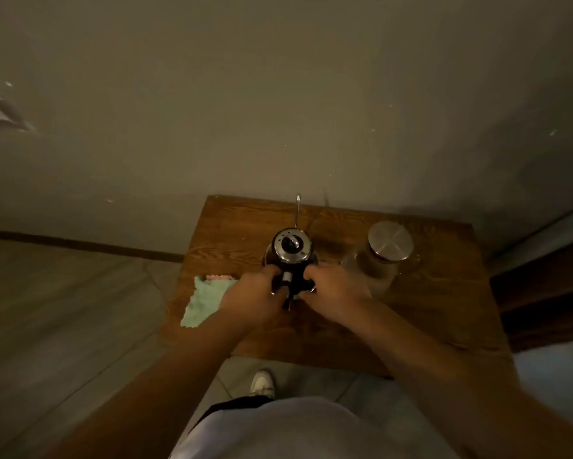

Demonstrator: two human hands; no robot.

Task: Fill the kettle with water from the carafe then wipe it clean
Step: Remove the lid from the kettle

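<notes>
A dark gooseneck kettle [291, 251] with a shiny lid and a thin spout pointing toward the wall stands mid-table. My left hand [252, 298] and my right hand [333, 291] both grip its near side around the black handle. A clear glass carafe [376, 260] with a round metal lid stands just right of the kettle, close to my right hand. A pale green cloth [204, 301] with a pink edge lies on the table's left edge, partly under my left wrist.
The small wooden table [437, 313] stands against a plain wall. Tiled floor lies to the left and below. A dark piece of furniture [550, 286] sits at the right. My white shoe [262, 383] shows under the table's near edge.
</notes>
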